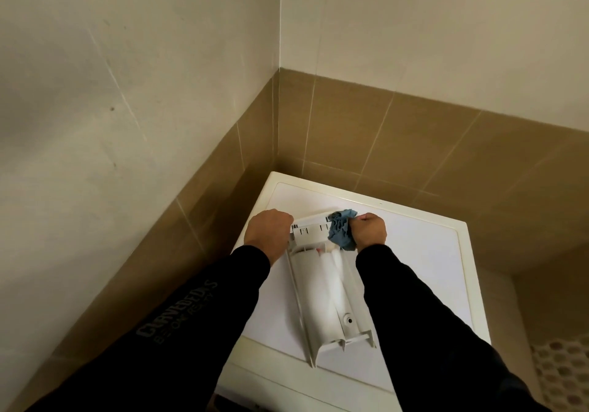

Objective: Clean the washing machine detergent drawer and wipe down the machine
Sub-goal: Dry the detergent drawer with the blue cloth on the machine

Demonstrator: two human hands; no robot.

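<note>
At lower centre of the frame, the detergent drawer (328,297) lies atop the washing machine (424,252); left hand (269,234) fingers clamp its far end, right hand (368,230) fingers clench a blue cloth (341,228) against it.

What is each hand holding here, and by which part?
The left hand grips the white plastic detergent drawer at its far left corner. The right hand holds a bunched blue cloth against the drawer's far right end.
</note>
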